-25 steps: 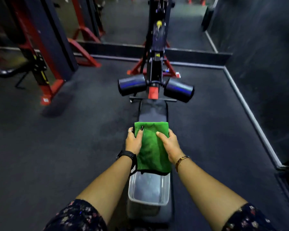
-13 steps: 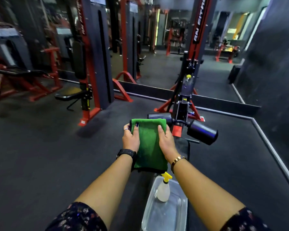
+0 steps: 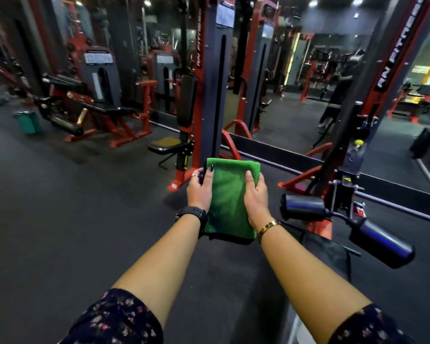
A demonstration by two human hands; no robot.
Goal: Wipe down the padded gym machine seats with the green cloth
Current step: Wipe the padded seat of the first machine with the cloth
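Observation:
The folded green cloth [image 3: 230, 199] hangs in the air at the centre of the head view, over dark floor. My left hand [image 3: 199, 190] grips its left edge and my right hand [image 3: 256, 197] grips its right edge, thumbs on top. To the right and lower lies the black padded bench seat [image 3: 330, 254] with two black roller pads [image 3: 380, 244] on a red frame. A small black seat [image 3: 165, 146] sticks out from a red and black tower machine ahead, beyond the cloth.
Several red and black machines [image 3: 104, 105] stand at the left and back. A green bin [image 3: 27, 121] sits on the floor at far left. A mirror wall with a low black ledge [image 3: 283, 151] runs behind. Dark rubber floor [image 3: 72, 219] spreads at left.
The view has swung up and left, off the bench. The cloth has lifted from the bench pad, still held by both hands. The tray and spray bottle have left the view.

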